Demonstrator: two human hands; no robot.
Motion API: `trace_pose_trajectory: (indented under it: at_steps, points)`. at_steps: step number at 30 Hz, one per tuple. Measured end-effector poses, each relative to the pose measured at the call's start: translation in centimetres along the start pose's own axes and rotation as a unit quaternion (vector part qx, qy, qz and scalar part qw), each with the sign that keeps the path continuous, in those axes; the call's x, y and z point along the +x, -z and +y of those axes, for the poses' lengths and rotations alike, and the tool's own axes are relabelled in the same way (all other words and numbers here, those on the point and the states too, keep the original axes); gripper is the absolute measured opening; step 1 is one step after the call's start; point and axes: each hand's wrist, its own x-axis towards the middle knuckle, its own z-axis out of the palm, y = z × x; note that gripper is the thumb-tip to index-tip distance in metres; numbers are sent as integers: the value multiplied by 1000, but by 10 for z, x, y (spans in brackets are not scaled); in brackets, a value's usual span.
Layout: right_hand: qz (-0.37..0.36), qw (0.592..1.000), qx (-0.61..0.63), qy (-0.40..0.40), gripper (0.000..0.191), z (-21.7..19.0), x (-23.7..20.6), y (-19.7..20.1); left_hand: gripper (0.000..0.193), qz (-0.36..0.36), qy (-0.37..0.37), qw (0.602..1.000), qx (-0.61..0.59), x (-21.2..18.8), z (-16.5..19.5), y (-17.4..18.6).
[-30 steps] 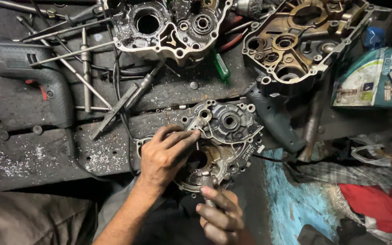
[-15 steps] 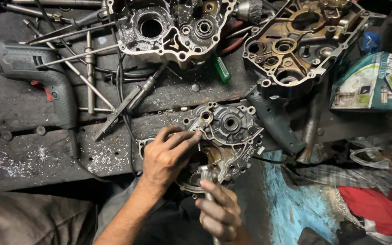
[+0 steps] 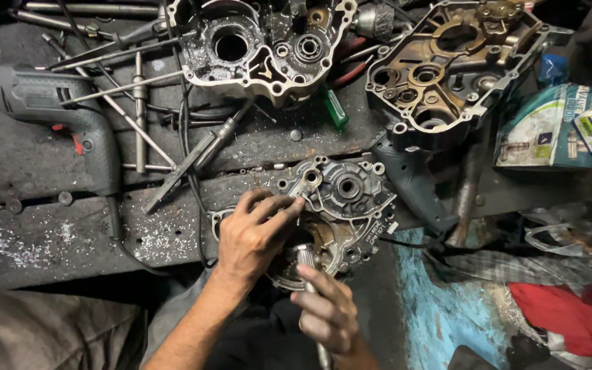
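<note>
Fingers (image 3: 279, 205) of the left hand (image 3: 251, 236) are curled and press down on the upper left edge of the small engine crankcase half (image 3: 340, 205), which lies at the near edge of the dark workbench (image 3: 29, 157) — between the electric drill (image 3: 56, 113) far on the left and the blue cloth on the right. Just below, the right hand (image 3: 327, 312) is closed around a thin metal tool (image 3: 306, 257); its long axis runs from the person up toward the casing, with the tip at the casing's lower opening, directly beside the left hand's fingers.
</note>
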Motion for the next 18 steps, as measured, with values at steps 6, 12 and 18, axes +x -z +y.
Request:
trace_pose_trajectory:
  at_steps: [6, 12, 18]
  points:
    - [53, 998, -2, -43, 20, 4, 6, -2, 47, -7, -24, 1000, -19, -2, -3, 1]
    - [53, 997, -11, -58, 22, 6, 14, -1, 53, -19, -17, 999, -21, -3, -4, 1]
    - [51, 998, -10, -45, 24, 10, 14, -4, 56, -28, -10, 999, -12, -3, -4, 1]
